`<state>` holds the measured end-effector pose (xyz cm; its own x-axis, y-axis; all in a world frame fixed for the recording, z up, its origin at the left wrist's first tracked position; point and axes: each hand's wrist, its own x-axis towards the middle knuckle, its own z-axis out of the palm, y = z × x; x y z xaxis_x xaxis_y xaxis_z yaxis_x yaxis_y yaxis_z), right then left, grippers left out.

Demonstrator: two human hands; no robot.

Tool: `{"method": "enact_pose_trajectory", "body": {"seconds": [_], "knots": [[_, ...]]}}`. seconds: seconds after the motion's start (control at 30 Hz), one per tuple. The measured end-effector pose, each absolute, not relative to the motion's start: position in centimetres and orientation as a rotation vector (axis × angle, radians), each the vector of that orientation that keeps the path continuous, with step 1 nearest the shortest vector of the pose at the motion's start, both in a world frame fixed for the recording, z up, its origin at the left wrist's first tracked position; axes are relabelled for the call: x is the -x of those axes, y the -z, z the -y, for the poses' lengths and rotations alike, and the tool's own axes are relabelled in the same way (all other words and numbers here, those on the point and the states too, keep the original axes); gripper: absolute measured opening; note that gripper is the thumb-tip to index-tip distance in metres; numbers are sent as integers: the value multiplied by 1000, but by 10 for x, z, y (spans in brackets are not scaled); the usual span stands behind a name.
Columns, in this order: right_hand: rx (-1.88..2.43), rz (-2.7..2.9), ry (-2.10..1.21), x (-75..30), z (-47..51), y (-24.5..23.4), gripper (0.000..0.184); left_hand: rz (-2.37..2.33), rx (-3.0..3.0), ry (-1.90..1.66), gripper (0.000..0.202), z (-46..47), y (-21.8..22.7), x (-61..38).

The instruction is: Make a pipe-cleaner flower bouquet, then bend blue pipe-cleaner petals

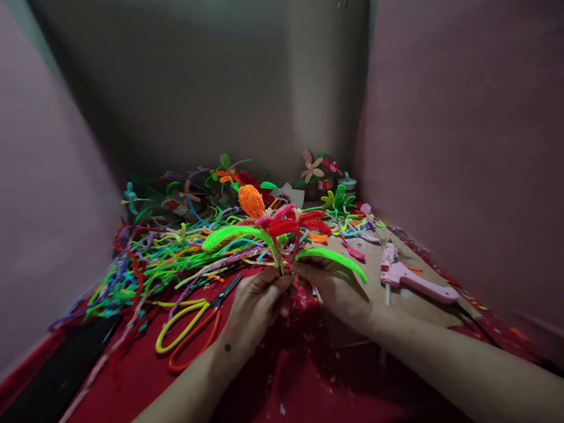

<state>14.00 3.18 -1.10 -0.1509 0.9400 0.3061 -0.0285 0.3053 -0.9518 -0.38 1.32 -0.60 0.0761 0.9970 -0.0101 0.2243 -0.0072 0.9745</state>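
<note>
Between my hands stands a pipe-cleaner flower bunch (282,226) with red and pink petals, pale stamens and an orange bud. My left hand (259,299) is closed around its stems at the base, near a long green leaf (238,232) that arches left. On the other side, my right hand (330,285) pinches the lower end of a second green leaf (337,258) against the stems. This leaf curves out to the right over the hand. The fingertips of both hands nearly meet, and they hide the stem ends.
Scissors (194,329) with yellow and orange handles lie left of my left hand. A pink glue gun (414,279) rests on cardboard (365,294) at right. Loose pipe cleaners (176,258) are heaped at left, with finished flowers (311,167) behind. A black object (57,370) lies front left.
</note>
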Motion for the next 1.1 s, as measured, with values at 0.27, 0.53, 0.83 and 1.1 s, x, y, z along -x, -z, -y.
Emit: {"method": "enact_pose_trajectory", "body": {"seconds": [0.27,0.53,0.83,1.1], "knots": [[871,1289,-1140,-138,-26,12,21,-1195,-1309,-1067,26,-14,9,1],[777,1211,-1231,-139,-23,11,13,-1200,-1370,-1040,27,-13,11,1],[804,1345,-1159,-142,-30,18,22,-1249,-1347,-1023,25,-15,13,-1],[768,1368,-1117,-142,-28,16,17,-1348,-1355,-1071,20,-14,11,-6]]}}
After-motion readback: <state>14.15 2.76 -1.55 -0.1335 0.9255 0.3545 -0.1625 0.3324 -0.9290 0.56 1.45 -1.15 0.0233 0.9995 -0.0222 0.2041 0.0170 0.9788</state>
